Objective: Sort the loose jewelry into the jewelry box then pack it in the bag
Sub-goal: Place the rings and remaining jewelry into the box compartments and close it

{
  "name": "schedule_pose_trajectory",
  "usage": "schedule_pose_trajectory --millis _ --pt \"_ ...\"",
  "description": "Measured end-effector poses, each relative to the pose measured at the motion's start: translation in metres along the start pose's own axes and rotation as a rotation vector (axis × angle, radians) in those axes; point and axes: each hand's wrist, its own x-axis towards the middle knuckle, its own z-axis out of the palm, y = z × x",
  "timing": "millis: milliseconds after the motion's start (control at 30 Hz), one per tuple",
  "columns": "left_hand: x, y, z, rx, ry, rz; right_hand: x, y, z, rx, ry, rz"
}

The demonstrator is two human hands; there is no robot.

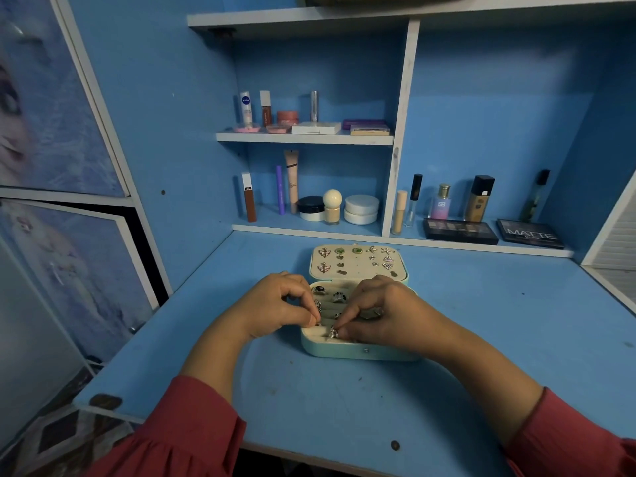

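Jewelry box (358, 349) sits open mid-desk, nearer the back edge than the front; lid (358, 261) laid back, studded w/ earrings. Right hand (385, 313) pinches a silver ring (333, 332) at the box's front row; left hand (282, 304) has fingers curled at the box's left rim, pinching something small, can't tell what. Desk (344, 401) bare toward front edge & both sides. Along back edge: shelf w/ bottles, jars (361, 210), palettes (460, 231). Cupboard door (69, 277) ajar off left edge

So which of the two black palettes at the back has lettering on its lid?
The right-hand palette, printed MATTE in pale capitals. The longer palette to its left shows only rows of shades, no lettering.
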Motion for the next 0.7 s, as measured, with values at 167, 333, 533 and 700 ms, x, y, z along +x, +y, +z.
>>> schedule_pose_trajectory --millis 167,333,533,700 --pt "0.004 -0.001 0.003 -0.083 0.198 -0.001 0.001 -0.003 -0.013 0.195 0.141 0.093" --pt "0.019 -0.012 0.005 -0.133 0.537 -0.057 0.005 0.013 -0.022 0.312 0.443 0.304" --pt "0.045 -0.029 0.011 -0.083 0.719 -0.198 0.011 0.044 -0.022 0.314 0.608 0.45" --pt "0.063 -0.037 0.018 -0.067 0.614 -0.252 0.019 0.059 -0.021 0.288 0.59 0.577"
